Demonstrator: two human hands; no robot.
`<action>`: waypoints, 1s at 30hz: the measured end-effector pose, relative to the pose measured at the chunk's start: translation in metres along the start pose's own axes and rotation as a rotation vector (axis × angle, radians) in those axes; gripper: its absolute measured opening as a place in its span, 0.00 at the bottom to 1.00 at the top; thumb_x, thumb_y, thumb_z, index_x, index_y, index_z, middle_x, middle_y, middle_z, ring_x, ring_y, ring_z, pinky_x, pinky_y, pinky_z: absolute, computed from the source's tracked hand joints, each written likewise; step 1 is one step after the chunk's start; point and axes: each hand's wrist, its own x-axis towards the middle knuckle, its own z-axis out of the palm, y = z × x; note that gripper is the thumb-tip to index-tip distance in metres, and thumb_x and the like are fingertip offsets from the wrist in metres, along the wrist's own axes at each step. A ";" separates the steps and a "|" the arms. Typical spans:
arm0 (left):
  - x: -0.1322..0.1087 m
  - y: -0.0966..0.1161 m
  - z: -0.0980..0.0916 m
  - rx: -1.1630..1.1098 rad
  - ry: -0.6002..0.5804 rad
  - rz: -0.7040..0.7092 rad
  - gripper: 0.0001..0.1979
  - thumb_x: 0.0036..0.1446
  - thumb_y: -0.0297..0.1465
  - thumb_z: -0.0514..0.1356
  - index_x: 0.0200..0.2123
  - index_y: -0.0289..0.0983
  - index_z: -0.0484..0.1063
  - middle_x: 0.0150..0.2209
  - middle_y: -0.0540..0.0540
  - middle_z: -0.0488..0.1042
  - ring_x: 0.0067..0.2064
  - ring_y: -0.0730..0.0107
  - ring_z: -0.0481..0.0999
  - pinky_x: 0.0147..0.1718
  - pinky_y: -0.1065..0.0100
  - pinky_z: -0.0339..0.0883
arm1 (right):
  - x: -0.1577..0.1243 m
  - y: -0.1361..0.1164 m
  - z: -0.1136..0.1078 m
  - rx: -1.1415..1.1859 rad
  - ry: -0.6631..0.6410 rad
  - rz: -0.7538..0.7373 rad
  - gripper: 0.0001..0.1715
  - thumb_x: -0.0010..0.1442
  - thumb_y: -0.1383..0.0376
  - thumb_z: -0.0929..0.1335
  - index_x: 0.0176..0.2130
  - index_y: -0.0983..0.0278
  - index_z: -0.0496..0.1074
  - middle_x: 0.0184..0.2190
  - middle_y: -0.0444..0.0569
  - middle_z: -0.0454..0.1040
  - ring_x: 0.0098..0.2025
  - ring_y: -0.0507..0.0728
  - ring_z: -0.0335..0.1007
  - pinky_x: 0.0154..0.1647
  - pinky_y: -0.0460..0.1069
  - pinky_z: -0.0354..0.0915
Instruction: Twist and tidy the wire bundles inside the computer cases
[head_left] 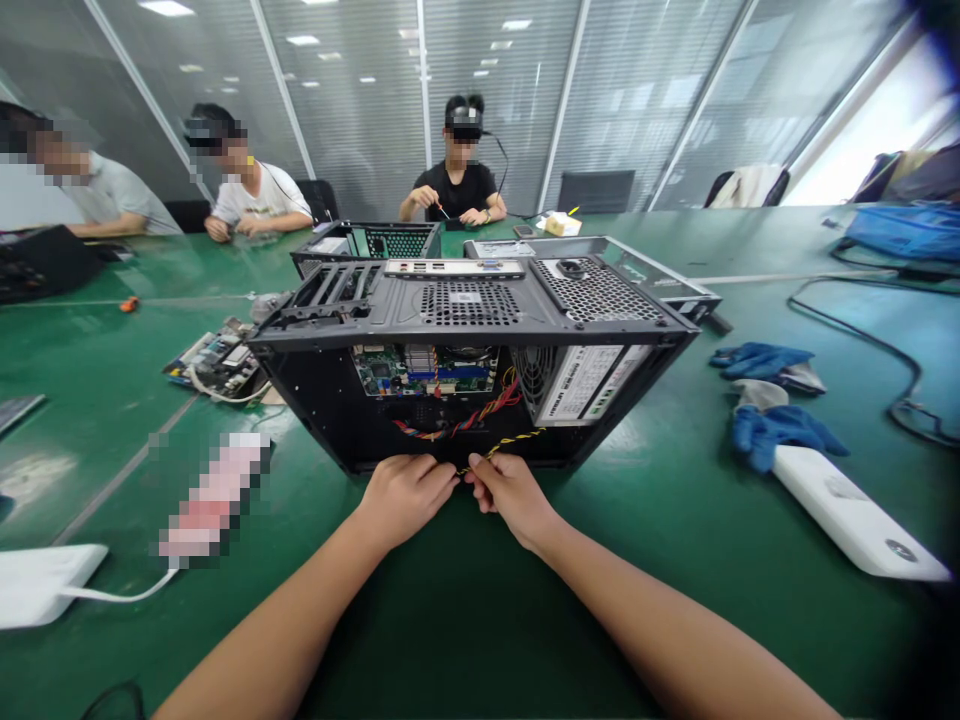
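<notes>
A black computer case (465, 340) lies in front of me with its open side facing me. Inside show a green motherboard (420, 372), a labelled power supply (592, 385) and a bundle of red, orange and blue wires (457, 425). A twisted yellow-and-black cable (517, 438) runs from below the power supply to the case's near edge. My right hand (514, 490) pinches this cable between thumb and fingers. My left hand (409, 495) is closed at the cable's other end, its fingertips close to the right hand's. The cable's tip is hidden by the fingers.
Left lie a loose circuit board (221, 360), a blurred-out phone (217, 495) and a white power bank (45, 585) with its cable. Right are blue gloves (784, 435), a white device (855, 510) and a black cord (900, 350). Another metal case (660, 270) stands behind; people sit across the table.
</notes>
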 end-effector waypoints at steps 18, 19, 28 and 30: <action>-0.002 0.002 0.005 -0.155 -0.128 -0.106 0.14 0.65 0.34 0.53 0.33 0.38 0.76 0.25 0.50 0.72 0.24 0.75 0.70 0.25 0.71 0.63 | 0.000 0.003 0.001 0.010 0.012 -0.064 0.24 0.57 0.50 0.67 0.24 0.67 0.67 0.16 0.41 0.65 0.15 0.47 0.59 0.18 0.44 0.54; -0.003 0.002 0.005 -0.158 -0.125 -0.108 0.14 0.65 0.35 0.53 0.33 0.38 0.76 0.25 0.50 0.72 0.24 0.74 0.70 0.25 0.71 0.64 | 0.000 0.002 0.001 0.009 0.010 -0.057 0.23 0.57 0.50 0.67 0.24 0.67 0.67 0.16 0.41 0.65 0.15 0.46 0.59 0.18 0.44 0.53; -0.003 0.001 0.004 -0.135 -0.081 -0.105 0.10 0.62 0.35 0.56 0.32 0.39 0.76 0.24 0.50 0.71 0.24 0.73 0.70 0.26 0.70 0.64 | 0.002 0.005 -0.001 -0.067 -0.002 -0.096 0.23 0.60 0.52 0.64 0.25 0.67 0.68 0.17 0.42 0.66 0.15 0.47 0.60 0.19 0.45 0.56; -0.003 0.002 0.004 -0.136 -0.089 -0.103 0.11 0.62 0.35 0.56 0.31 0.39 0.76 0.24 0.50 0.71 0.23 0.73 0.69 0.25 0.70 0.63 | 0.003 0.007 -0.002 -0.086 -0.001 -0.113 0.23 0.60 0.52 0.64 0.24 0.67 0.68 0.17 0.43 0.66 0.15 0.47 0.61 0.19 0.45 0.56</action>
